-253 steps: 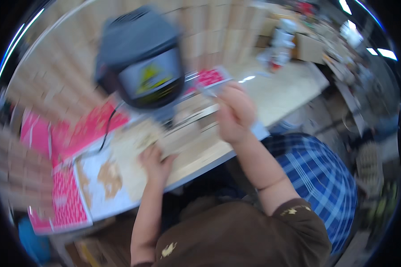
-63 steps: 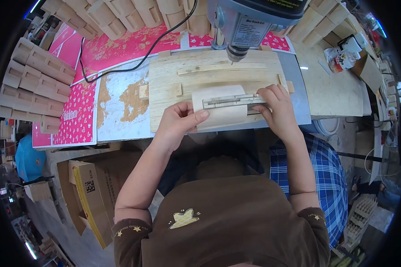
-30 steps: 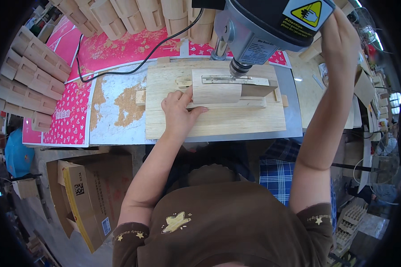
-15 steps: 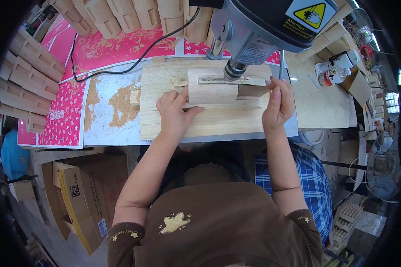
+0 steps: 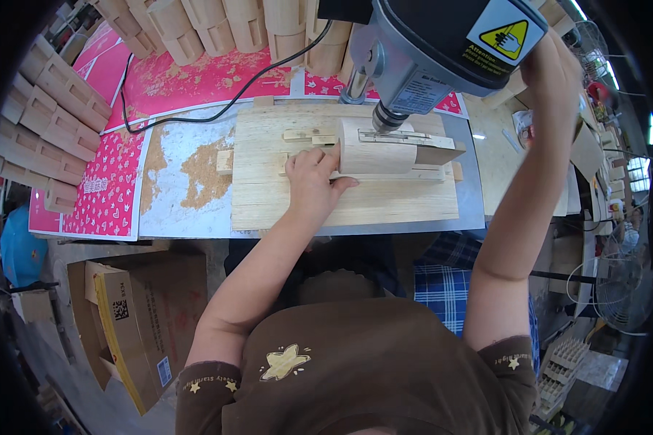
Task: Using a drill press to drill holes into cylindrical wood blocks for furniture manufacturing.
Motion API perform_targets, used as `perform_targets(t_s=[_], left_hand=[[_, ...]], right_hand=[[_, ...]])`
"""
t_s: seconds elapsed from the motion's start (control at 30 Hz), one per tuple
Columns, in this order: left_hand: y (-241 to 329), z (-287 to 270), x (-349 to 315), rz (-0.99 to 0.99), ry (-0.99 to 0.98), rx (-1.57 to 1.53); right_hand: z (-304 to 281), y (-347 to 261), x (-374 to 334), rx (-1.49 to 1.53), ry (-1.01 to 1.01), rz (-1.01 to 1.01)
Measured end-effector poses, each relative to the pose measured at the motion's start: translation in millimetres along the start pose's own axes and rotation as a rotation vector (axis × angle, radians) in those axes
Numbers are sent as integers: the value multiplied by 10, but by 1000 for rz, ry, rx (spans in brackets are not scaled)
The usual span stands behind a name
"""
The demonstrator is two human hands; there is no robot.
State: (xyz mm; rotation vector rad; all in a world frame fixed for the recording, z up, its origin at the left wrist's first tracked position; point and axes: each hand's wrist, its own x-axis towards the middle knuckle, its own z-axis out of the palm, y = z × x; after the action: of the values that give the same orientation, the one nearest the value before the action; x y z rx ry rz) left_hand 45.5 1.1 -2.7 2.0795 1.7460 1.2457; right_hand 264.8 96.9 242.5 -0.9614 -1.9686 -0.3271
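Wooden block [image 5: 377,157] centre frame, beneath drill chuck [image 5: 389,117]. Left hand [image 5: 313,184]: fingers grasping block's left end, apparently steadying it. Right hand [image 5: 555,69] upper right, partly behind drill head [image 5: 435,54]; fingers hidden, can't tell grip.

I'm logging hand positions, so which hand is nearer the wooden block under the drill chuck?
Left: the left hand touches the wooden block at its left end; the right hand is farther off, beside the drill head.

Pale rounded wooden block [image 5: 377,157] lying crosswise, slotted side up, under drill chuck [image 5: 389,117].
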Motion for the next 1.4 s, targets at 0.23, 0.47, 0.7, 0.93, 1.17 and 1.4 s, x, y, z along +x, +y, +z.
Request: perform_targets(t_s=[0.23, 0.47, 0.7, 0.93, 1.17, 1.4], left_hand=[[-15, -37, -24, 10, 29, 22], [13, 8, 23, 33, 35, 24], [-33, -82, -42, -16, 22, 41], [74, -53, 77, -166, -81, -138], [-96, -93, 92, -97, -51, -311], [-478, -1123, -205, -50, -92, -467]], right_hand=[[208, -607, -1183, 362, 202, 317], [792, -314, -1627, 327, 316, 114], [135, -493, -619, 258, 255, 263], [425, 825, 30, 451, 1, 393], [359, 208, -1290, 281, -770, 435], [147, 60, -1794, 453, -649, 471]])
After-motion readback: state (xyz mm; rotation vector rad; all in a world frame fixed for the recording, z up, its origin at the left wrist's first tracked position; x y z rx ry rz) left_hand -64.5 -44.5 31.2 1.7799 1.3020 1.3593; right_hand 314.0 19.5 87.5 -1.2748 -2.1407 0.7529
